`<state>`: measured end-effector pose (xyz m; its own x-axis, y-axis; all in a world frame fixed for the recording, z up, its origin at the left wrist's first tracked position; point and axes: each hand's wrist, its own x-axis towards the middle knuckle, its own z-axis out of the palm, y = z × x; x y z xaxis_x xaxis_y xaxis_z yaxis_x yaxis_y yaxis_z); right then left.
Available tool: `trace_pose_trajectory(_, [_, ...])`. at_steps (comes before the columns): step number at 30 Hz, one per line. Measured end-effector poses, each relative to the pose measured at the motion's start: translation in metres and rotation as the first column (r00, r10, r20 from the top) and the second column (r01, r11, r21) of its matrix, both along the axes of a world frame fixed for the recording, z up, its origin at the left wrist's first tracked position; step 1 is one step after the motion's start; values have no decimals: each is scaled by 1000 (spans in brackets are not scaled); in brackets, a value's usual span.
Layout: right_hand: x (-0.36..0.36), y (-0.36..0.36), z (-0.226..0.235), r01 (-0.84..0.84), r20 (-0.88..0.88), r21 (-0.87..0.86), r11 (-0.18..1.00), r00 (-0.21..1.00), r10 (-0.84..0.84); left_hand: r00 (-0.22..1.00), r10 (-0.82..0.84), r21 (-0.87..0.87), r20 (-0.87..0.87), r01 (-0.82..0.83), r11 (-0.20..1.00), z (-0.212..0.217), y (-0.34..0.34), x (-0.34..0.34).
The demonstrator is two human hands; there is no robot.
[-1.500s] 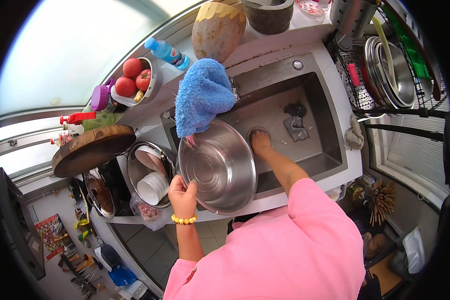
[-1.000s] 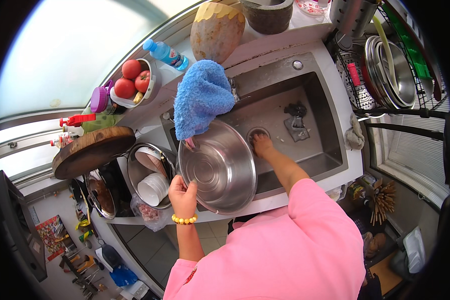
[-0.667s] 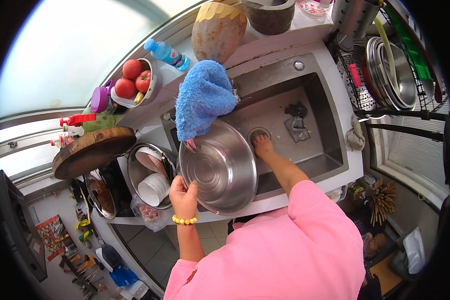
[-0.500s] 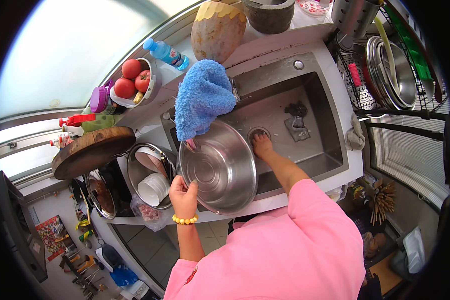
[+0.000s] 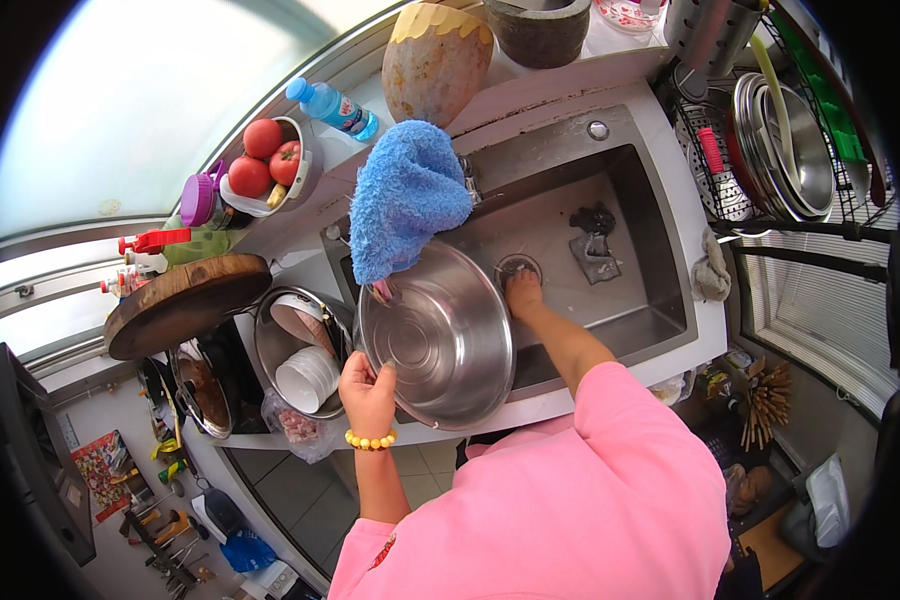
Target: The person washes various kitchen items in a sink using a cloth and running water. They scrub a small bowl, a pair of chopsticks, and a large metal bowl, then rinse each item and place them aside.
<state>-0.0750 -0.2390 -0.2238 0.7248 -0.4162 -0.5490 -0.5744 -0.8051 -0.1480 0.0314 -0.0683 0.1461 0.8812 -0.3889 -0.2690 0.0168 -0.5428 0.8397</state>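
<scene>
My left hand (image 5: 368, 395) is closed on the near-left rim of a wide stainless steel basin (image 5: 450, 345), thumb on the inside. The basin is tilted over the left part of the sink and its front edge, and it looks bare inside. My right hand (image 5: 524, 293) reaches down into the steel sink (image 5: 630, 300), fingers curled together at the near side of the round drain (image 5: 518, 268). What those fingers hold, if anything, is hidden. A blue fluffy cloth (image 5: 405, 200) hangs over the tap and touches the basin's far rim. Crumpled dark plastic (image 5: 595, 255) lies right of the drain.
Left of the basin stands a pot (image 5: 270, 345) holding white bowls (image 5: 308, 378), beside a round wooden board (image 5: 188, 303). Tomatoes (image 5: 263, 138), a blue bottle (image 5: 332, 108) and a cut gourd (image 5: 436, 65) line the back ledge. A dish rack (image 5: 820, 222) stands at right.
My right hand has shifted slightly toward me, uncovering more of the drain. My left hand and the basin stay as they were.
</scene>
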Motion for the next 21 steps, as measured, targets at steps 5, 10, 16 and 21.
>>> trace_pose_trajectory(5, [2, -14, 25, 92, 82, 152, 984, 991, -106, 1000, -12, 2, 25, 12, 1000, -1, 1, 0])
trace_pose_trajectory(10, [1, -14, 28, 107, 100, 208, 972, 986, -130, 1000, 7, 0, -5, -7, 1000, 9, -8, -3])
trace_pose_trajectory(16, [-3, -15, 17, 87, 106, 252, 964, 987, -117, 999, -20, 28, 50, 19, 999, 3, -1, 0])
trace_pose_trajectory(21, [1, -21, 10, 1, 60, 314, 949, 998, -21, 1000, 5, -13, 14, -5, 1000, 1, 1, -2])
